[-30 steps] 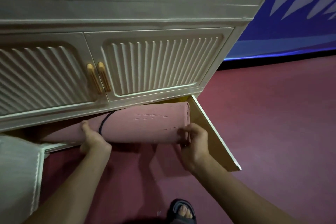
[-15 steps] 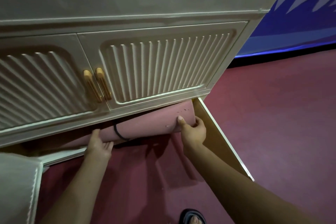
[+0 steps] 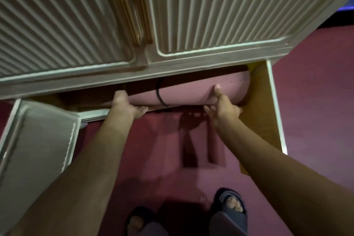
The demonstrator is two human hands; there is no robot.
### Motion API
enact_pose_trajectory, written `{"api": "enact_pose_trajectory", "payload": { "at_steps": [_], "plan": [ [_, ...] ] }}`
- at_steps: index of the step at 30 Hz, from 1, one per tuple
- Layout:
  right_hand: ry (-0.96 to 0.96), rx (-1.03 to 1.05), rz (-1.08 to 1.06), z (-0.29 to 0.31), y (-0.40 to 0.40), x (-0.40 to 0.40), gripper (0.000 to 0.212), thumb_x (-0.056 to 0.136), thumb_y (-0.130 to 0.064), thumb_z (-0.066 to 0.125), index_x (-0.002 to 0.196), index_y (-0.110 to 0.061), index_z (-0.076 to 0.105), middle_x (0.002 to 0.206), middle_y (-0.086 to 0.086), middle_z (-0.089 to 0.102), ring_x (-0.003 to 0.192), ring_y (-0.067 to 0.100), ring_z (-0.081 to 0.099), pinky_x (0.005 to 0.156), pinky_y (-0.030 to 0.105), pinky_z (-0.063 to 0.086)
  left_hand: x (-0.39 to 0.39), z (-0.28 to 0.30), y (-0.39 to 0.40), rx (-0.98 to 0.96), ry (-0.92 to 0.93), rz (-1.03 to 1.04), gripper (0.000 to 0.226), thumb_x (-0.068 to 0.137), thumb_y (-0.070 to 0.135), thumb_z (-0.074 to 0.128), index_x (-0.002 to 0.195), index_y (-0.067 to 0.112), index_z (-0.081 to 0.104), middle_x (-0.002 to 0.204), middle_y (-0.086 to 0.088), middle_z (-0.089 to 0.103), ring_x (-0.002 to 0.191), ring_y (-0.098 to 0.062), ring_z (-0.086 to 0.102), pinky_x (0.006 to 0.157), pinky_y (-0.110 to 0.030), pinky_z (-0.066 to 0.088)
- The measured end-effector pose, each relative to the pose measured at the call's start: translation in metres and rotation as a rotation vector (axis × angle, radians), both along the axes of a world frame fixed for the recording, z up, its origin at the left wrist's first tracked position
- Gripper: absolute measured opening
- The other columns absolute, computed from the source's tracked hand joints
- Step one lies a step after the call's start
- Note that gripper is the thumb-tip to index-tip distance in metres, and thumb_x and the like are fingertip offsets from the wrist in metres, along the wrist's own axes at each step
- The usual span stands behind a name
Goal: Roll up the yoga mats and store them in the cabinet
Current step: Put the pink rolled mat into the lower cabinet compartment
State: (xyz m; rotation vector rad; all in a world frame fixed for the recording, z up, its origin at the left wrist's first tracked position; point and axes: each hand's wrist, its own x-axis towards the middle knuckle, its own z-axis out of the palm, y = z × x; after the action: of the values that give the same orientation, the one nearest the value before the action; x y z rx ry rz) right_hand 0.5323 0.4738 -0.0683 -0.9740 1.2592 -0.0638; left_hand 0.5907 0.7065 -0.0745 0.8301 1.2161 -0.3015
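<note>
1. Left compartment door swung open, white.
2. Left hand cupped under rolled pink yoga mat, thumb on top, gripping it.
3. Mat lay inside cabinet bottom compartment, black strap around it.
4. Right hand gripped mat's right end.
5. Right door open. No legible writing anywhere.

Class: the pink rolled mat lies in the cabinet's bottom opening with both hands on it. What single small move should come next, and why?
Probably a short push further in. The mat lies at the front edge of the bottom compartment, with the left hand and right hand on its near side. Both lower doors stand open and likely cannot close past it.
</note>
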Motion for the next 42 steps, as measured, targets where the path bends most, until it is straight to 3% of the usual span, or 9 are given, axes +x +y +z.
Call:
{"api": "enact_pose_trajectory", "payload": {
  "at_steps": [4,11,13,17,20,26,31,35,42],
  "plan": [
    [-0.068,0.197,0.232,-0.020,0.028,0.005,0.135,0.037,-0.071,0.088,0.148,-0.012,0.040,0.136,0.012,0.053,0.113,0.035,0.060,0.080,0.051,0.060,0.010,-0.021,0.003,0.083,0.058,-0.023,0.052,0.100,0.032,0.047,0.147,0.012,0.043,0.152,-0.016,0.045,0.135,-0.041,0.049,0.097,-0.060,0.046],
    [-0.025,-0.051,0.216,-0.002,0.022,0.041,0.042,0.077,-0.028,0.088,0.088,-0.004,0.057,0.084,0.015,0.072,0.056,0.022,0.071,0.058,0.042,0.062,0.023,-0.036,0.000,0.111,-0.054,0.155,0.039,0.108,0.025,0.034,0.142,0.011,0.049,0.155,-0.006,0.045,0.144,-0.038,0.039,0.111,-0.059,0.041],
    [-0.099,-0.009,0.199,0.003,0.019,0.060,0.018,0.088,0.000,0.068,0.082,-0.004,0.051,0.097,0.025,0.069,0.063,0.029,0.068,0.055,0.045,0.059,0.023,-0.036,0.003,0.112,-0.037,0.211,0.029,0.104,0.023,0.041,0.126,0.007,0.051,0.148,-0.013,0.048,0.137,-0.042,0.046,0.106,-0.061,0.047],
    [-0.059,-0.026,0.276,-0.003,0.012,0.088,0.018,0.092,0.008,0.060,0.102,-0.005,0.053,0.103,0.023,0.064,0.072,0.034,0.068,0.043,0.049,0.057,0.015,-0.029,0.001,0.034,-0.065,0.201,0.025,0.107,0.021,0.036,0.102,0.001,0.051,0.139,-0.020,0.053,0.133,-0.040,0.052,0.100,-0.057,0.052],
    [0.112,-0.076,0.440,-0.032,0.008,0.080,0.033,0.090,-0.006,0.067,0.122,0.000,0.061,0.103,0.020,0.071,0.048,0.031,0.069,0.038,0.040,0.053,0.010,-0.042,-0.006,0.072,-0.063,0.120,0.032,0.101,0.027,0.056,0.125,0.006,0.051,0.145,-0.017,0.048,0.134,-0.036,0.051,0.097,-0.053,0.055],
    [0.317,-0.119,0.845,-0.037,-0.018,0.082,0.042,0.102,-0.052,0.050,0.078,-0.018,0.056,0.043,-0.002,0.056,0.027,0.009,0.051,0.033,0.019,0.045,0.008,-0.045,-0.004,0.030,-0.049,0.053,0.060,0.093,0.042,0.071,0.137,0.009,0.047,0.147,-0.012,0.048,0.135,-0.032,0.052,0.109,-0.048,0.049],
    [0.338,-0.402,0.930,-0.030,-0.009,0.053,0.016,0.093,-0.021,0.060,0.103,-0.009,0.062,0.068,0.011,0.062,0.026,0.018,0.053,0.032,0.026,0.045,-0.020,-0.045,-0.001,0.154,0.055,-0.186,0.078,0.081,0.060,0.075,0.141,0.016,0.050,0.136,-0.005,0.049,0.102,-0.023,0.058,0.082,-0.053,0.057],
    [0.356,-0.516,1.078,-0.024,0.004,-0.008,0.024,0.082,-0.026,0.062,0.094,-0.005,0.065,0.090,0.014,0.073,0.055,0.028,0.072,0.057,0.039,0.062,-0.070,-0.033,0.019,0.149,0.176,-0.471,0.058,0.088,0.053,0.074,0.118,0.007,0.056,0.119,-0.007,0.061,0.106,-0.025,0.061,0.092,-0.051,0.055],
    [0.016,-1.154,1.257,0.071,-0.004,-0.076,0.020,0.082,-0.021,0.063,0.099,-0.012,0.069,0.113,0.014,0.058,0.112,0.037,0.053,0.092,0.039,0.044,-0.137,0.062,0.073,1.014,0.026,-0.943,0.033,0.085,0.046,0.072,0.076,0.016,0.067,0.086,-0.007,0.072,0.096,-0.034,0.070,0.086,-0.037,0.056]
  ]
}}
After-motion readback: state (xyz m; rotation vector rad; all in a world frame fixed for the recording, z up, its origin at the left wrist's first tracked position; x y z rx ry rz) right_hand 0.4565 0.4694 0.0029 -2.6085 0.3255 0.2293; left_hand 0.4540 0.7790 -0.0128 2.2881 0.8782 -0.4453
